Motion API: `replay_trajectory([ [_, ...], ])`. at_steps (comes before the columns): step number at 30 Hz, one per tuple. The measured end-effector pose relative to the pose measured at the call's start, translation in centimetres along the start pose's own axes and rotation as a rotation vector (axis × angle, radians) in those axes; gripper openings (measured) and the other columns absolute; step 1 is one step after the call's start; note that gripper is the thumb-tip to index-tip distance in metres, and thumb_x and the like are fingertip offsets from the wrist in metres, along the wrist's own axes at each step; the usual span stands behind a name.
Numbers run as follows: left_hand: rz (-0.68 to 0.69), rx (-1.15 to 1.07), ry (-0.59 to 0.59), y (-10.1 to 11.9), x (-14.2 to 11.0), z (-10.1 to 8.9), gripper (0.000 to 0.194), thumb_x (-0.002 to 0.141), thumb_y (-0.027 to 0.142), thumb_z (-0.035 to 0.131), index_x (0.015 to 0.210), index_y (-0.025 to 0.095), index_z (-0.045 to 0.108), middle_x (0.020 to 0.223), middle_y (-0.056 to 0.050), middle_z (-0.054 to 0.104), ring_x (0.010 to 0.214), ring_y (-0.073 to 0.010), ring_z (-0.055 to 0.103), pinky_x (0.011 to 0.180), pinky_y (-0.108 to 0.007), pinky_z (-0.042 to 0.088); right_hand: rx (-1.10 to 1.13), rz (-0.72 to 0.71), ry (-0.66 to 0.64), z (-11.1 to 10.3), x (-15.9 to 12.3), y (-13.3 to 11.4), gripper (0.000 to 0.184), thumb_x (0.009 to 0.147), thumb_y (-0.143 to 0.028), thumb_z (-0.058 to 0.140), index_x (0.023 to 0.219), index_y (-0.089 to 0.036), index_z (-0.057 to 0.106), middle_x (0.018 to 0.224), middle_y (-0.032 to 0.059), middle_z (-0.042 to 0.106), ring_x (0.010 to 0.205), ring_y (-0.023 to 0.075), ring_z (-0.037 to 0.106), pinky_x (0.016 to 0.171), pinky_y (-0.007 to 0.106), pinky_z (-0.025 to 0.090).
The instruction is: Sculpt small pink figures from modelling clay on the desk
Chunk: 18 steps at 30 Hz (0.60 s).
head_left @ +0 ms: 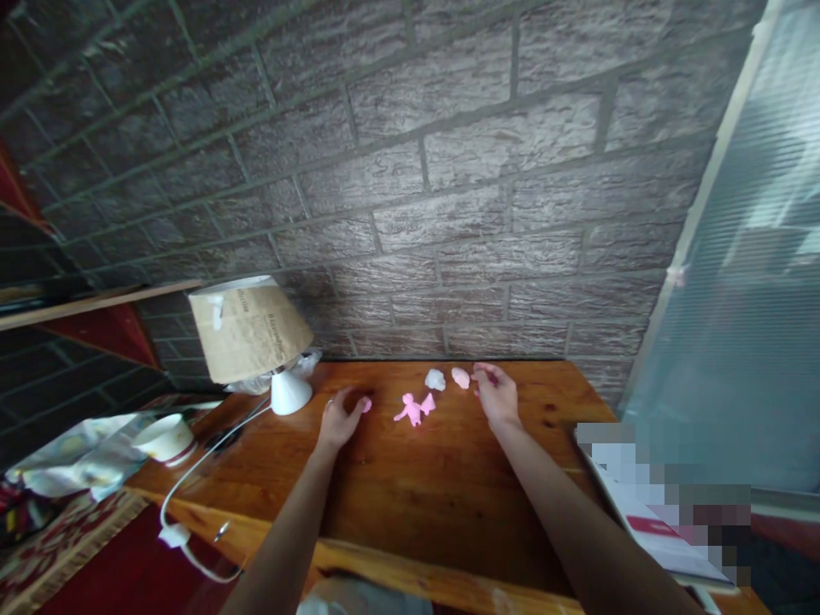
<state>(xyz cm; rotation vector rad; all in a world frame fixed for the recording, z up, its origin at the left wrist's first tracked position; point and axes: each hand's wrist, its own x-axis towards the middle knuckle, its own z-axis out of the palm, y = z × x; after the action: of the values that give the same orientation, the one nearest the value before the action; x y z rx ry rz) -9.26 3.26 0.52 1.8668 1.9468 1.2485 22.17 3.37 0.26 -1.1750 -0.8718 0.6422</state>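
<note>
- Pink stuff, a small round bit (366, 405), is at the thumb tip of the left hand (339, 420). The fingers are bent and a little apart, and I cannot tell if they pinch it.
- Next, the right hand (498, 397) has its fingers curled in. It is a bit blurry, so I cannot tell if they hold something small.
- Just beside those fingers is a pale pink lump (460, 377). It is plain, with no arms or head.
- Near that is a white lump (435, 380), bumpy and plain too.
- Between the hands is a pink figure (412, 411). It looks partly made: it has a round head, an arm sticking out and a body.
- Close by its side is a pink pointy piece (428, 403). I cannot tell if it is stuck on.
- All of these are on or just over the brown wood table (416, 504).
- Farther out are a lamp (253, 333) and a white bowl (164, 437).
</note>
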Motion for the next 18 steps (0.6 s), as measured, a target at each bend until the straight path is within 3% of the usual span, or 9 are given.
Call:
replay_trajectory([
  [2,0.038,-0.012,-0.143,-0.5,0.1,-0.2,0.033,0.081,0.045,0.065,0.101,0.020,0.071,0.107,-0.012,0.078,0.108,-0.0320,0.072,0.100,-0.048,0.054,0.009,0.040,0.000,0.2,-0.1,0.1,0.043,0.071,-0.055,0.064,0.087,-0.017,0.073,0.072,0.0064,0.074,0.059,0.0178,0.065,0.052,0.028,0.052],
  [4,0.114,-0.056,-0.213,-0.5,-0.2,-0.2,0.027,0.082,0.045,0.064,0.095,0.022,0.072,0.101,-0.007,0.079,0.103,-0.0283,0.073,0.097,-0.043,0.055,0.024,0.071,-0.008,0.3,-0.2,-0.1,0.044,0.069,-0.055,0.066,0.089,-0.016,0.073,0.074,0.0068,0.074,0.060,0.0184,0.065,0.053,0.029,0.052],
  [7,0.176,-0.171,-0.228,-0.1,-0.5,0.2,0.023,0.082,0.044,0.064,0.089,0.023,0.070,0.093,-0.005,0.079,0.095,-0.0246,0.074,0.094,-0.040,0.056,0.046,0.088,-0.013,0.3,-0.3,-0.7,0.045,0.067,-0.055,0.068,0.089,-0.016,0.074,0.079,0.0084,0.075,0.068,0.0209,0.068,0.054,0.030,0.054],
  [10,0.144,-0.407,-0.144,0.3,-0.6,0.3,0.031,0.078,0.048,0.071,0.090,0.019,0.069,0.091,-0.008,0.078,0.088,-0.0232,0.074,0.089,-0.039,0.058,0.067,0.075,-0.024,0.5,-1.0,-1.9,0.043,0.068,-0.055,0.070,0.087,-0.016,0.074,0.075,0.0075,0.074,0.067,0.0207,0.067,0.053,0.030,0.053],
  [14,0.127,-0.766,-0.043,2.2,-0.7,-0.1,0.040,0.070,0.044,0.084,0.093,0.016,0.068,0.091,-0.008,0.077,0.086,-0.0211,0.074,0.091,-0.041,0.058,0.080,-0.054,-0.303,1.8,-3.7,-3.3,0.036,0.073,-0.054,0.072,0.085,-0.019,0.075,0.078,0.0054,0.074,0.060,0.0171,0.063,0.053,0.029,0.052],
  [18,0.200,-0.874,-0.217,5.5,-1.2,-0.3,0.039,0.068,0.035,0.088,0.098,0.016,0.073,0.096,-0.008,0.078,0.087,-0.0208,0.074,0.092,-0.041,0.058,0.149,-0.042,-0.565,3.4,-7.0,-4.6,0.038,0.071,-0.050,0.080,0.095,-0.021,0.077,0.090,0.0064,0.077,0.071,0.0188,0.071,0.065,0.031,0.055],
])
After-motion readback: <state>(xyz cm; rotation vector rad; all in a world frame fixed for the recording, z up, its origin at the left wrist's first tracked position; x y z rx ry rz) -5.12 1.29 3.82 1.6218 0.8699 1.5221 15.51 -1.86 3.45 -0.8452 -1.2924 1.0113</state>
